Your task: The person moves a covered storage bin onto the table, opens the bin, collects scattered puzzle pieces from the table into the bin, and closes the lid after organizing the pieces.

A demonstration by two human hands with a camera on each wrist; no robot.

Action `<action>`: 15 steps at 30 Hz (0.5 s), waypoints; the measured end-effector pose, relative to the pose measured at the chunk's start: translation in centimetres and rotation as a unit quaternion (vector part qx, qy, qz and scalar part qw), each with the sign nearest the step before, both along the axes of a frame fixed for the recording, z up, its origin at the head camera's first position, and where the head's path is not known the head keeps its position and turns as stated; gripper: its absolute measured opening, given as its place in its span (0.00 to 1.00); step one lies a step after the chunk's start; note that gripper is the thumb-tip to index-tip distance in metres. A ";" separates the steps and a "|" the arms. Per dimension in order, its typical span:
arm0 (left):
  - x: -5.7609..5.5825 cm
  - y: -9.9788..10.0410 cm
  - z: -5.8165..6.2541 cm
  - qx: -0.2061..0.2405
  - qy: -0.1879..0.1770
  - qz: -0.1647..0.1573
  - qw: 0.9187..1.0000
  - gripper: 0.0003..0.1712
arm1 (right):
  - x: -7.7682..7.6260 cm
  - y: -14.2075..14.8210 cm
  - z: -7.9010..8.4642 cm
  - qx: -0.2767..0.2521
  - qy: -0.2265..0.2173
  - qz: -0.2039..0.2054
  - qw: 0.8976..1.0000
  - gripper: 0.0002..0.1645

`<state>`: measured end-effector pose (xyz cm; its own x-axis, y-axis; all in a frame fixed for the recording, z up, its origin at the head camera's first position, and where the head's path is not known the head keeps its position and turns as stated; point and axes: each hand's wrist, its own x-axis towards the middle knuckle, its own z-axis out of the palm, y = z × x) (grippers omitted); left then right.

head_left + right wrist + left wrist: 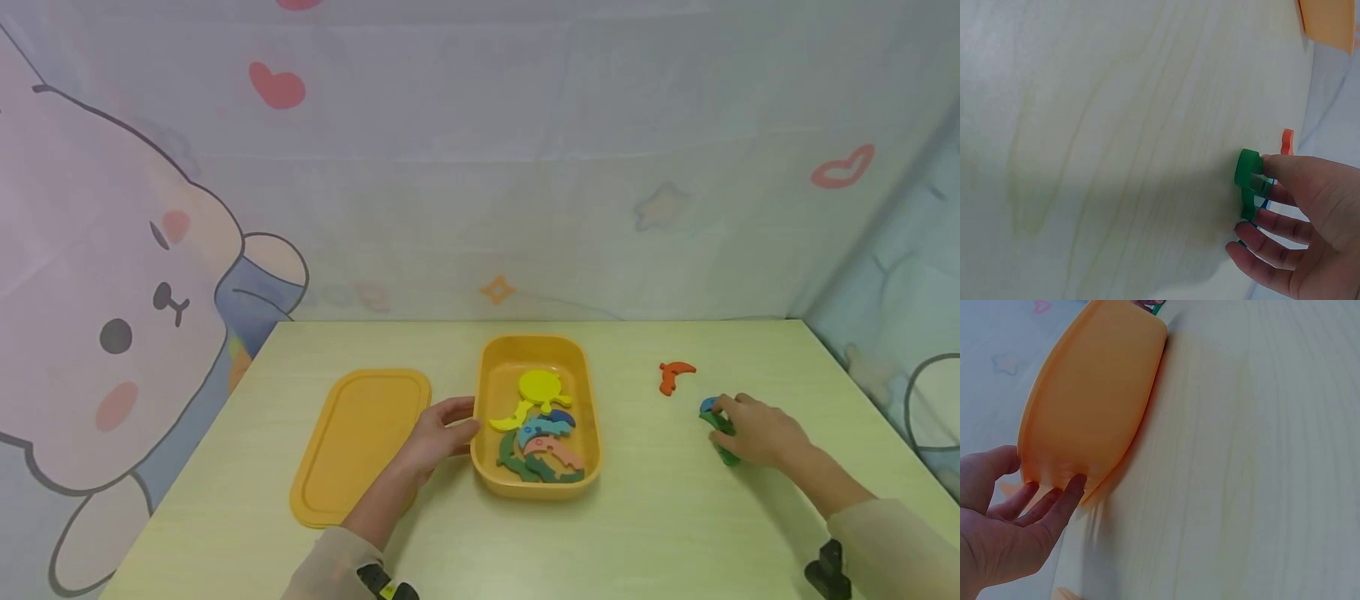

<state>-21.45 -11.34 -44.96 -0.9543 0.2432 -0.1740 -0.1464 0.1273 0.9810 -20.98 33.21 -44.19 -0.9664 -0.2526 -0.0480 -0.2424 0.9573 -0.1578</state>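
Note:
A yellow-orange plastic box stands mid-table with several flat animal-shaped pieces inside: a yellow turtle-like piece, a pink piece, and blue and green ones. My left hand touches the box's left side; in the left wrist view its fingertips rest against the outer wall, thumb near the rim. To the right, my right hand pinches a green animal-shaped piece between thumb and fingers, close over the table. A blue piece shows beside the green one, partly hidden by the fingers.
A red-orange piece lies on the table beyond my right hand. The flat yellow-orange lid lies left of the box, partly under my left forearm in the head view. A printed cloth hangs behind the table's back edge.

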 end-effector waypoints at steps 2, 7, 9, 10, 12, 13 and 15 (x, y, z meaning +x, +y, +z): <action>0.0 0.0 0.0 -0.001 0.003 -0.001 1.000 0.26 | 0.0 0.0 -0.2 0.001 0.008 -0.001 1.000 0.22; 0.1 0.0 0.1 0.001 0.006 -0.004 1.000 0.26 | 0.1 -0.3 -0.5 0.001 0.025 -0.004 1.000 0.20; 0.1 0.0 0.1 0.000 0.004 -0.003 1.000 0.26 | 0.1 -0.4 -0.6 0.001 0.027 -0.004 1.000 0.19; 0.1 0.0 0.1 0.000 0.004 -0.004 1.000 0.26 | 0.0 -0.4 -0.6 0.000 0.028 -0.003 1.000 0.18; 0.1 -0.1 0.1 -0.002 0.004 -0.004 1.000 0.26 | 0.1 -0.4 -0.6 -0.003 0.030 -0.001 1.000 0.16; 0.0 -0.1 0.1 -0.003 0.005 -0.005 1.000 0.26 | 0.1 -0.5 -0.7 -0.005 0.030 -0.002 1.000 0.15; 0.0 -0.1 0.0 -0.005 0.005 -0.004 1.000 0.26 | 0.1 -0.6 -0.7 -0.010 0.032 -0.002 0.999 0.14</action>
